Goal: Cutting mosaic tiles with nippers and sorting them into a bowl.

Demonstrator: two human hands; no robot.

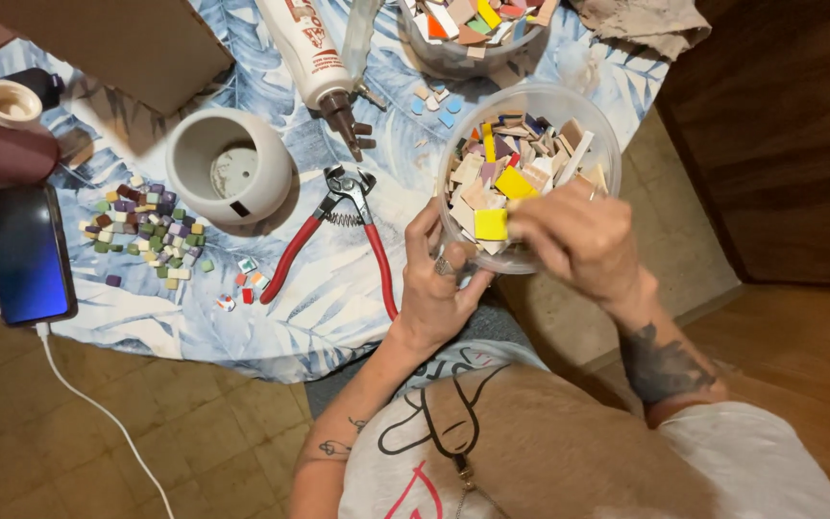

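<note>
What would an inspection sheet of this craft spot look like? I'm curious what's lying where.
Surface: leaf-print cloth spread over the floor.
Job's things: clear bowl of mixed tile pieces; a yellow tile lies near the front wall.
Clutter: red-handled nippers, white pot, pile of small tiles, glue bottle, second bowl of pieces, phone.
Fingers: left hand holds the bowl's near wall; right hand reaches into the bowl, fingertips hidden.
Cables: white cable runs from the phone across the floor.
Surroundings: tiled floor, dark wooden furniture at the right.
</note>
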